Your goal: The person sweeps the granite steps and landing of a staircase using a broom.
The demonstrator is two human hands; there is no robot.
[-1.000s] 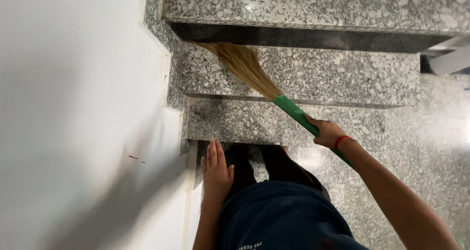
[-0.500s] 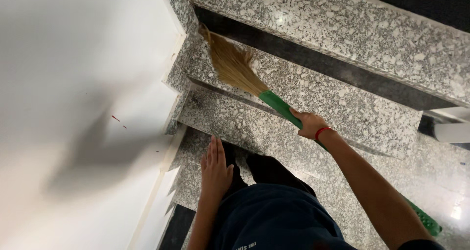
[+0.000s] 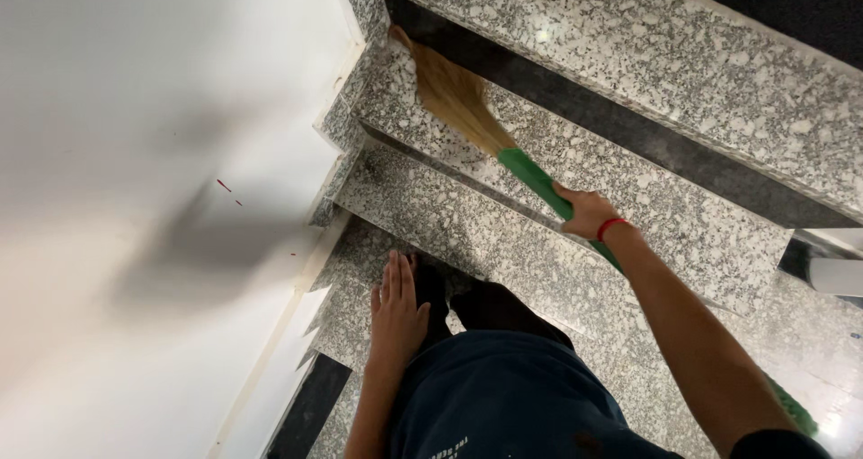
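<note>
Right hand (image 3: 586, 214) clamps the broom (image 3: 530, 178) handle; bristles extend up-left toward the wall (image 3: 135, 108). Left hand (image 3: 397, 311) (flat, empty) hangs farther off.

Speckled grey granite stairs (image 3: 629, 54) with dark risers run beside a plain white wall (image 3: 135, 153).

Head camera looks steeply down, close, over granite stairs (image 3: 629, 54)

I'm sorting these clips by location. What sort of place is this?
Most likely an indoor stairwell. Speckled grey stone steps climb beside a plain white wall, and the right hand holds a green-handled broom against a step's corner. The left hand hangs flat, empty.
</note>
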